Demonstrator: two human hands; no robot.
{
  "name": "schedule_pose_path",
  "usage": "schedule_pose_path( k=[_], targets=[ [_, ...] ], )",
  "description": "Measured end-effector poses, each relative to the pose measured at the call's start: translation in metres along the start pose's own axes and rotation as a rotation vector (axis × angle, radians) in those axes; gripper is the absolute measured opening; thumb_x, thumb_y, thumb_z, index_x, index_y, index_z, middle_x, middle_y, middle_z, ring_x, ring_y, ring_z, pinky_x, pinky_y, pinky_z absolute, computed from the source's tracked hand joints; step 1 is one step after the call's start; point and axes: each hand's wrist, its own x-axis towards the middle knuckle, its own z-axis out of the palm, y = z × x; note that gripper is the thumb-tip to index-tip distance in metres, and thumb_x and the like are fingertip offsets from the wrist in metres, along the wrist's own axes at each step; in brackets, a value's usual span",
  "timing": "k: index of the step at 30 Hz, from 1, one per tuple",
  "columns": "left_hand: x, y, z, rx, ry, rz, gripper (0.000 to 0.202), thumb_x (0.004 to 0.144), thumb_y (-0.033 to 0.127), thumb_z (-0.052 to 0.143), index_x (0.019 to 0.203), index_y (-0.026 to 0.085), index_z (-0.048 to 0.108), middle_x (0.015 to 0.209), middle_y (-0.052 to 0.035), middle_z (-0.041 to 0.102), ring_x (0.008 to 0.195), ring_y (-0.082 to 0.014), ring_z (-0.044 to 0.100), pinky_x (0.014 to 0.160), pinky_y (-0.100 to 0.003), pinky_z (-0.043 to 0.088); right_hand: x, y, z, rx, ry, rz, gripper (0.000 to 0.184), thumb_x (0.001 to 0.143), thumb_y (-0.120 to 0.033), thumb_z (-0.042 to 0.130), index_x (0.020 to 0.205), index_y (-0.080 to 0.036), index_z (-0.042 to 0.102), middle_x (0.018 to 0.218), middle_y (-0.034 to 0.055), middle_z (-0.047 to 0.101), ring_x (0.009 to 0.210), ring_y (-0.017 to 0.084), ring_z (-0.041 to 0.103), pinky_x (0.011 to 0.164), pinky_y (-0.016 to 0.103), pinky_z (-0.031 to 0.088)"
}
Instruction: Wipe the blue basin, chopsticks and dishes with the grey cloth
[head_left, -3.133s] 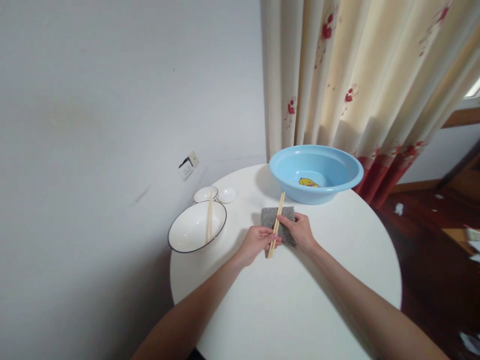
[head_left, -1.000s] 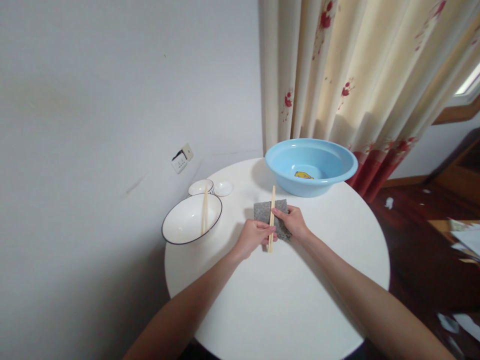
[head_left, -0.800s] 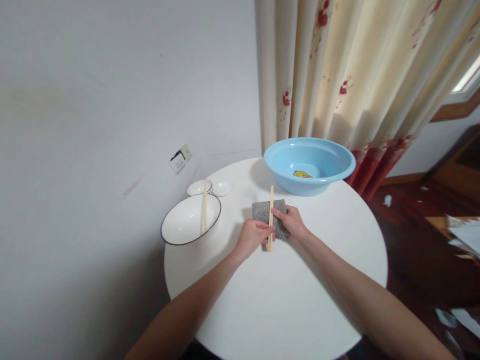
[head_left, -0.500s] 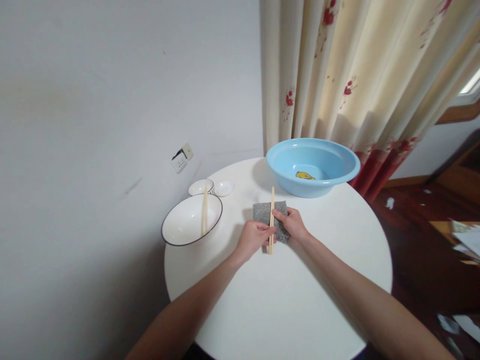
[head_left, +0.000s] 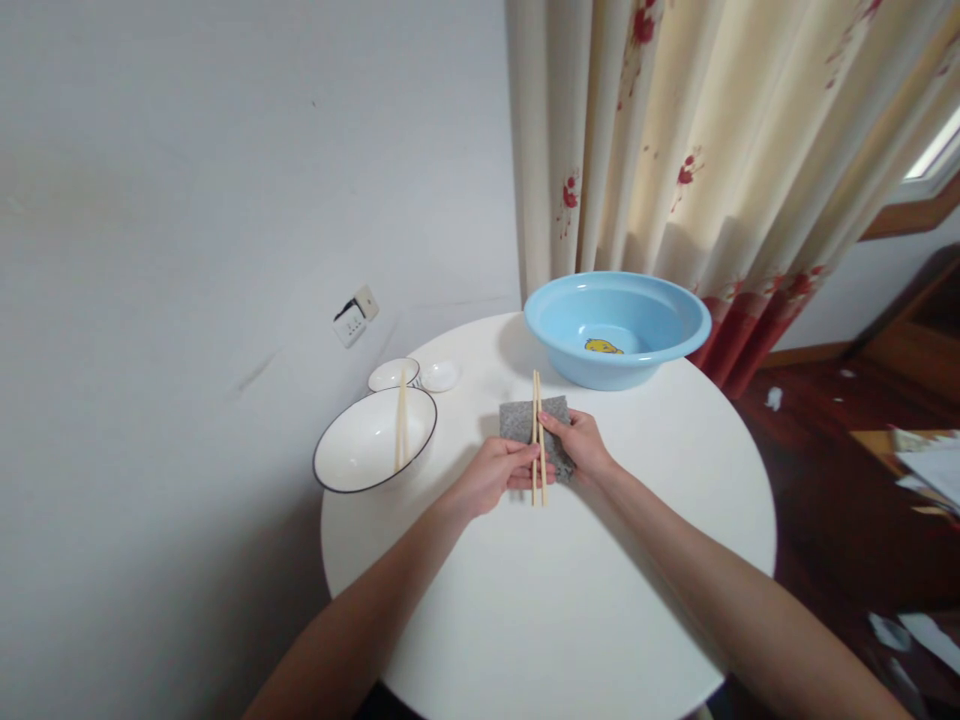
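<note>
1. Two chopsticks [head_left: 535, 436] are pinched along their lower half by the left hand [head_left: 489, 476].
2. A gray cloth [head_left: 517, 420] is clamped in the right hand [head_left: 585, 442], its thumb apparently laid against the chopsticks.
3. Both are held over the counter [head_left: 585, 600], near the blue basin [head_left: 609, 373].

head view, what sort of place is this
Probably a room in a home: a round white table stands against the wall, with a cartoon-decorated blue basin on it and a long patterned curtain behind.
</note>
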Motion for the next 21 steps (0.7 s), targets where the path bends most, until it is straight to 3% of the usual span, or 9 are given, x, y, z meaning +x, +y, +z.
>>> schedule_pose_path(
  k=[21],
  targets=[
    [0.0034, 0.0001, -0.0061, 0.036, -0.046, 0.027, 0.045, 0.072, 0.047, 0.081, 0.09, 0.007, 0.072, 0.095, -0.02, 0.076, 0.082, -0.0246, 0.075, 0.083, -0.036, 0.057, -0.0026, -0.0048, 0.0018, 0.05, 0.017, 0.036, 0.049, 0.047, -0.051, 0.089, 0.07, -0.013, 0.067, 0.061, 0.003, 0.067, 0.05, 0.013, 0.054, 0.046, 0.025, 0.041]
  ],
)
